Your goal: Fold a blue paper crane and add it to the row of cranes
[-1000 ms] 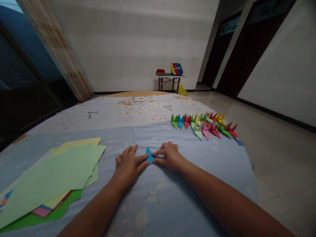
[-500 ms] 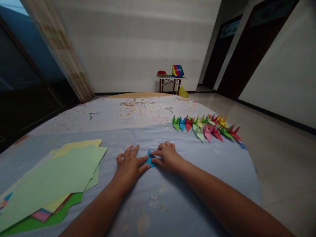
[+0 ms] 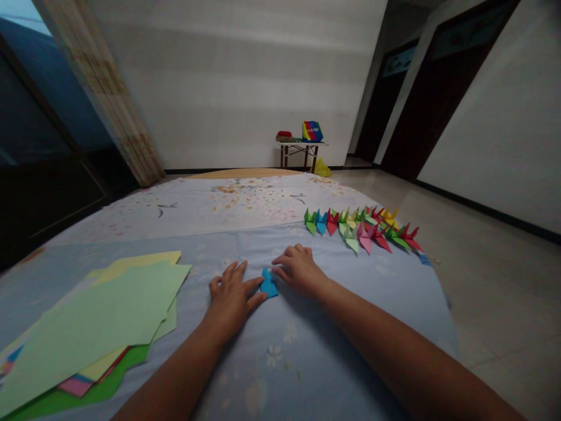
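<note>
A small piece of folded blue paper [image 3: 269, 284] lies on the light blue floral cloth, between my two hands. My left hand [image 3: 231, 293] rests with its fingers spread, thumb and index fingertip touching the paper's left side. My right hand [image 3: 298, 268] hovers at the upper right of the paper, its fingers apart and slightly bent, holding nothing. Further right stand folded paper cranes [image 3: 350, 225] in green, blue, red, yellow and pink, grouped in rows. To the left is a stack of coloured paper sheets [image 3: 109, 304], pale green on top.
The round table is covered by a floral tablecloth [image 3: 193, 202]. Its right edge curves down toward the tiled floor [image 3: 491, 310]. By the far wall stands a small table [image 3: 302, 144] with a colourful bag [image 3: 312, 131]; a yellow plastic bag [image 3: 323, 168] sits beside it.
My right hand has lifted off the blue paper and shifted slightly up and right, showing more of it. My left hand stays at the paper. The view has shifted slightly.
</note>
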The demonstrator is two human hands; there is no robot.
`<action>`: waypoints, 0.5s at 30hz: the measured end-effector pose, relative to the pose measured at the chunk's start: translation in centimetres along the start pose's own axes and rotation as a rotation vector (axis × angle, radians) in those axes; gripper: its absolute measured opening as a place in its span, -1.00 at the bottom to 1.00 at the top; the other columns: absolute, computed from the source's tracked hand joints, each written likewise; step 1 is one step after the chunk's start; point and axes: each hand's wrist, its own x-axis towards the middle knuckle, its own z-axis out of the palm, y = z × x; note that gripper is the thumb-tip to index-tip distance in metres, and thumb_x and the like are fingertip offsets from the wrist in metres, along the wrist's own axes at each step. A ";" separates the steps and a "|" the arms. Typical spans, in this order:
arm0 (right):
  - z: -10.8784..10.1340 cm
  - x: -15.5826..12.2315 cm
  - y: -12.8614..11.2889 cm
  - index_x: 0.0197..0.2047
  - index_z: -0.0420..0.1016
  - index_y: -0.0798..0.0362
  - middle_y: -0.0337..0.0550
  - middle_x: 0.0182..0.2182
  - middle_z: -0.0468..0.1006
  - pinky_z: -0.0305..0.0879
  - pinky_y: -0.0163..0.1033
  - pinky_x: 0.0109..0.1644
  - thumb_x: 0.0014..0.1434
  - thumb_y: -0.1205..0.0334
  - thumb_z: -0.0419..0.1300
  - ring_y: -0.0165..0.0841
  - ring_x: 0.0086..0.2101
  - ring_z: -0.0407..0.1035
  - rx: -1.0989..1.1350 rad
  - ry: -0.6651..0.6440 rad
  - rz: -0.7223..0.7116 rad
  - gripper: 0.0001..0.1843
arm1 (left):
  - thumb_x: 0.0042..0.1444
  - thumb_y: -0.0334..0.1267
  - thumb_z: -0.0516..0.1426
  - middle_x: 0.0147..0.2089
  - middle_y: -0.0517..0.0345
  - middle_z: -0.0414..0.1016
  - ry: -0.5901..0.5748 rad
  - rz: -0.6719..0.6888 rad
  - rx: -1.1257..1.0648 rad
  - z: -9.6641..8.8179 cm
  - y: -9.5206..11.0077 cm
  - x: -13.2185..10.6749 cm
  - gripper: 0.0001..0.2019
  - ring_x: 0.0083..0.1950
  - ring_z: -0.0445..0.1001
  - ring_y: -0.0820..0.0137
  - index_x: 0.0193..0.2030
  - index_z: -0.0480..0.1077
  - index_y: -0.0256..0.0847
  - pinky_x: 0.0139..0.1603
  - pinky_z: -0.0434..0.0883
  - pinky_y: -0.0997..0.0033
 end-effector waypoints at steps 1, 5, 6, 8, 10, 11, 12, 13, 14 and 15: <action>-0.2 -0.3 -0.1 -0.16 0.52 -0.06 -0.09 -0.26 0.44 -0.07 -0.17 -0.14 0.23 0.03 0.03 -0.26 -0.18 0.17 0.013 0.006 0.029 -0.70 | 0.06 -0.05 0.13 0.26 -0.07 0.20 -0.002 -0.008 -0.018 0.1 -0.1 0.0 -0.68 0.31 -0.01 -0.04 -0.01 0.44 0.08 0.12 0.00 -0.15; -0.3 -1.2 -0.5 -0.34 0.53 0.03 -0.10 -0.37 0.48 -0.08 -0.20 -0.21 0.22 -0.02 0.02 -0.28 -0.25 0.22 0.046 -0.077 0.084 -0.63 | 0.07 0.01 0.10 0.19 -0.05 0.31 0.030 -0.034 -0.119 0.1 -0.3 0.4 -0.56 0.25 0.12 0.02 0.10 0.34 0.03 0.12 0.04 -0.10; -0.2 -1.4 -0.6 -0.35 0.53 0.03 -0.10 -0.37 0.48 -0.08 -0.19 -0.21 0.21 -0.03 0.03 -0.28 -0.25 0.23 0.056 -0.088 0.089 -0.63 | 0.09 0.01 0.09 0.17 -0.04 0.34 0.054 -0.036 -0.143 0.1 -0.3 0.5 -0.56 0.23 0.15 0.04 0.11 0.33 0.00 0.12 0.04 -0.09; 0.2 -1.5 -0.7 -0.36 0.53 0.02 -0.11 -0.37 0.49 -0.08 -0.19 -0.20 0.19 -0.04 0.06 -0.27 -0.24 0.24 0.081 -0.086 0.100 -0.65 | 0.12 -0.01 0.05 0.12 -0.01 0.40 0.114 -0.036 -0.179 -0.1 -0.2 0.6 -0.59 0.20 0.19 0.08 0.09 0.34 -0.03 0.13 0.03 -0.06; 0.6 -1.6 -0.6 -0.34 0.52 0.01 -0.12 -0.36 0.49 -0.07 -0.18 -0.18 0.17 -0.03 0.08 -0.27 -0.23 0.23 0.112 -0.066 0.105 -0.67 | 0.15 -0.04 0.02 0.05 0.03 0.45 0.167 -0.038 -0.201 -0.5 -0.2 0.6 -0.65 0.17 0.24 0.10 0.01 0.40 -0.04 0.13 0.03 -0.03; 0.7 -1.5 -0.6 -0.32 0.52 0.01 -0.13 -0.36 0.48 -0.07 -0.17 -0.16 0.16 -0.02 0.10 -0.27 -0.22 0.23 0.133 -0.052 0.101 -0.69 | 0.15 -0.05 0.02 0.01 0.04 0.48 0.183 -0.041 -0.208 -0.7 -0.1 0.6 -0.68 0.14 0.27 0.11 -0.04 0.43 -0.04 0.12 0.04 -0.02; 0.8 -1.5 -0.5 -0.28 0.52 0.00 -0.14 -0.35 0.48 -0.06 -0.17 -0.15 0.15 -0.01 0.11 -0.28 -0.21 0.23 0.156 -0.035 0.092 -0.72 | 0.15 -0.05 0.02 -0.03 0.05 0.51 0.190 -0.044 -0.213 -0.9 -0.1 0.6 -0.70 0.11 0.30 0.12 -0.09 0.46 -0.04 0.11 0.05 -0.02; 0.9 -1.5 -0.4 -0.24 0.51 -0.01 -0.15 -0.34 0.48 -0.05 -0.16 -0.13 0.14 0.01 0.13 -0.28 -0.20 0.22 0.184 -0.017 0.079 -0.74 | 0.14 -0.06 0.02 -0.07 0.06 0.52 0.188 -0.048 -0.217 -1.1 0.0 0.5 -0.72 0.08 0.33 0.13 -0.13 0.47 -0.05 0.09 0.07 -0.02; 1.0 -1.5 -0.4 -0.22 0.50 -0.02 -0.16 -0.33 0.48 -0.04 -0.16 -0.11 0.13 0.03 0.15 -0.28 -0.20 0.22 0.217 -0.001 0.061 -0.76 | 0.13 -0.07 0.03 -0.10 0.06 0.54 0.182 -0.051 -0.222 -1.3 0.1 0.5 -0.73 0.05 0.35 0.13 -0.15 0.48 -0.05 0.07 0.08 -0.01; 1.0 -1.5 -0.3 -0.21 0.50 -0.02 -0.17 -0.32 0.48 -0.03 -0.16 -0.09 0.12 0.06 0.17 -0.29 -0.19 0.22 0.252 0.011 0.042 -0.77 | 0.13 -0.09 0.03 -0.12 0.06 0.54 0.172 -0.051 -0.229 -1.4 0.2 0.4 -0.74 0.02 0.37 0.14 -0.16 0.49 -0.06 0.06 0.10 -0.01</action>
